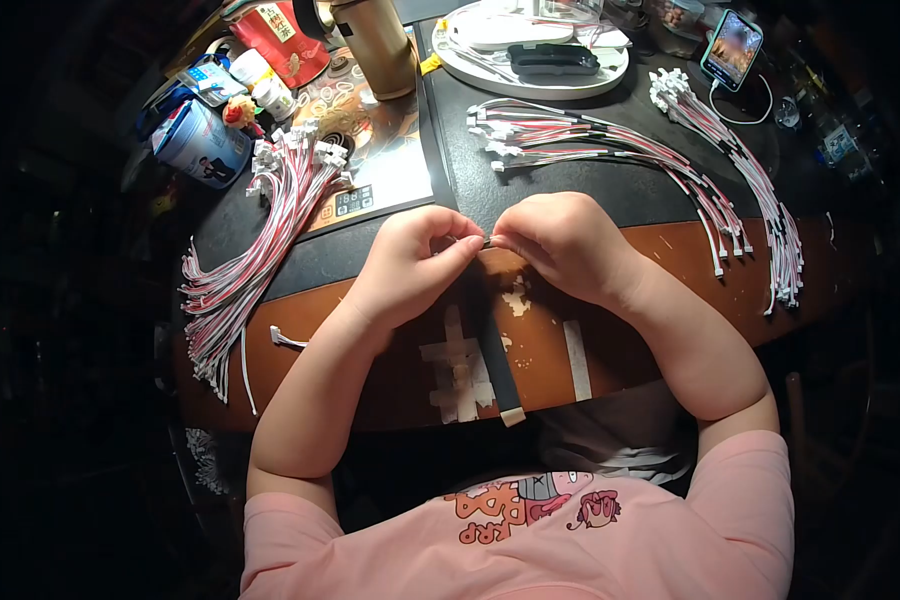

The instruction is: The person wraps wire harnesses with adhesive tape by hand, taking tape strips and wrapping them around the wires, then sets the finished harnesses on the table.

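My left hand [425,255] and my right hand [555,240] meet near the middle of the table, fingertips pinched around something tiny and dark that I cannot make out. A thick bundle of white and red wires [255,265] with white connectors lies left of my left hand. Beyond my right hand a looser wire bundle [610,140] stretches across the dark mat. Farther right lies another long bundle [740,180]. One short wire with a white connector [288,338] is beside my left forearm.
A gold flask [378,50], a red pouch [280,45] and a blue-white tub [202,143] stand at the back left. A white round tray [530,92] holds a black object. A phone [733,50] leans at the back right. Tape strips [577,360] mark the wooden edge.
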Tool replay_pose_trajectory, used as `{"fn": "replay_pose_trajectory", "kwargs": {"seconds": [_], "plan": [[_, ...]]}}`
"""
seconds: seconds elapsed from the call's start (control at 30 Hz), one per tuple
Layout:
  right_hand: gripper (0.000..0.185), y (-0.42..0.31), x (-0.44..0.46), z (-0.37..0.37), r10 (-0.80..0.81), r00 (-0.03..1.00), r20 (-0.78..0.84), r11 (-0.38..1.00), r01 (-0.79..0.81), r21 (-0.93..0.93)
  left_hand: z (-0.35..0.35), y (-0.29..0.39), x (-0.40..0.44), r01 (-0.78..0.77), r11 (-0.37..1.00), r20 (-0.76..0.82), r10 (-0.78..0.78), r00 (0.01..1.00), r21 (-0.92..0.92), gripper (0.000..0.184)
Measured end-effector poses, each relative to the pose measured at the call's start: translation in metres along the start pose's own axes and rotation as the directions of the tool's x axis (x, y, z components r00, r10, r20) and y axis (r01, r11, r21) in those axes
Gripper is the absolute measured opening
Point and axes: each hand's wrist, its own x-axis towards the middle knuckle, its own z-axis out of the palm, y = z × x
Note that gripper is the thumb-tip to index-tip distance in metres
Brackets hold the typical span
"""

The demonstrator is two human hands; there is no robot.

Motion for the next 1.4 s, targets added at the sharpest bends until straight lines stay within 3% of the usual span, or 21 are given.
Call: {"fn": "replay_pose_trajectory", "kwargs": {"seconds": [0.67, 0.73, 0.8, 0.83, 0.97, 1.0, 1.17, 1.3, 1.4], "plan": [[0.004, -0.004, 0.001, 0.002, -0.021, 0.999, -0.025, 0.999, 0.022, 0.041, -0.006, 0.004, 0.005, 0.278, 0.934, 0.157, -0.247, 0.956, -0.224, 0.015], [0.005, -0.007, 0.004, -0.008, 0.187, 0.978, 0.095, 0.961, -0.202, 0.188, -0.006, -0.002, 0.003, 0.002, 0.995, 0.076, 0.006, 0.997, -0.104, 0.014], [0.007, -0.009, 0.006, -0.014, 0.365, 0.900, 0.239, 0.854, -0.426, 0.298, -0.005, -0.007, 0.003, -0.270, 0.962, 0.033, 0.269, 0.963, 0.036, 0.016], [0.007, -0.008, 0.005, -0.015, 0.368, 0.900, 0.236, 0.854, -0.427, 0.297, -0.003, -0.008, 0.005, -0.272, 0.962, 0.037, 0.271, 0.962, 0.035, 0.016], [0.011, -0.009, 0.005, -0.012, 0.441, 0.838, 0.320, 0.680, -0.545, 0.491, 0.005, -0.010, 0.008, -0.578, 0.731, 0.000, 0.620, 0.784, 0.363, 0.023], [0.011, -0.009, 0.005, -0.011, 0.441, 0.839, 0.320, 0.680, -0.545, 0.491, 0.005, -0.010, 0.007, -0.578, 0.731, 0.000, 0.620, 0.784, 0.364, 0.023], [0.010, -0.009, 0.003, -0.012, 0.396, 0.881, 0.258, 0.778, -0.472, 0.416, 0.007, -0.009, 0.002, -0.496, 0.843, -0.095, 0.522, 0.848, 0.205, 0.024], [0.006, -0.009, 0.003, -0.010, 0.291, 0.943, 0.160, 0.880, -0.329, 0.343, 0.009, -0.014, 0.003, -0.311, 0.916, -0.136, 0.284, 0.949, -0.255, 0.024], [0.004, -0.007, 0.002, -0.008, 0.243, 0.962, 0.122, 0.906, -0.270, 0.325, 0.007, -0.012, 0.002, -0.269, 0.916, -0.129, 0.240, 0.962, -0.298, 0.024]]}}
